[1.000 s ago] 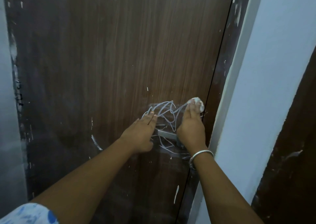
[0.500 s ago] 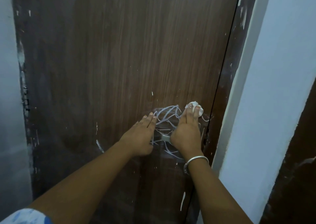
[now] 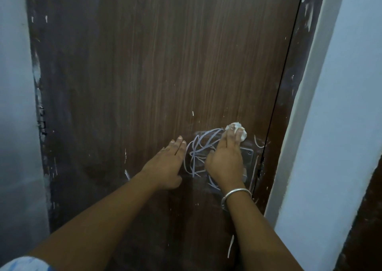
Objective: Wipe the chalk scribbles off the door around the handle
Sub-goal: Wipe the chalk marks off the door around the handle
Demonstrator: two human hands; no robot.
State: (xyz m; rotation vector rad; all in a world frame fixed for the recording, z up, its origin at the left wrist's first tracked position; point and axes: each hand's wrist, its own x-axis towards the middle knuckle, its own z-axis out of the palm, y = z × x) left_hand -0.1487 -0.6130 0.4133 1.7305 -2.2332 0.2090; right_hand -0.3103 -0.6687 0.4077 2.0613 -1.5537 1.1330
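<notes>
While I lean close, count: one door, one patch of chalk scribbles, one white wad, one metal handle plate, one bangle, my two hands
Left hand: flat on the wood, fingers straight and together, holding nothing
Right hand: fingers straight, pressing the wad to the door
Scribbles: between my hands, partly under my right; the wad touches their top right edge, above the plate

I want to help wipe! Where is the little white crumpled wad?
Head view: the white crumpled wad sits under the right hand on the brown wooden door, at the white chalk scribbles' upper right.
</notes>
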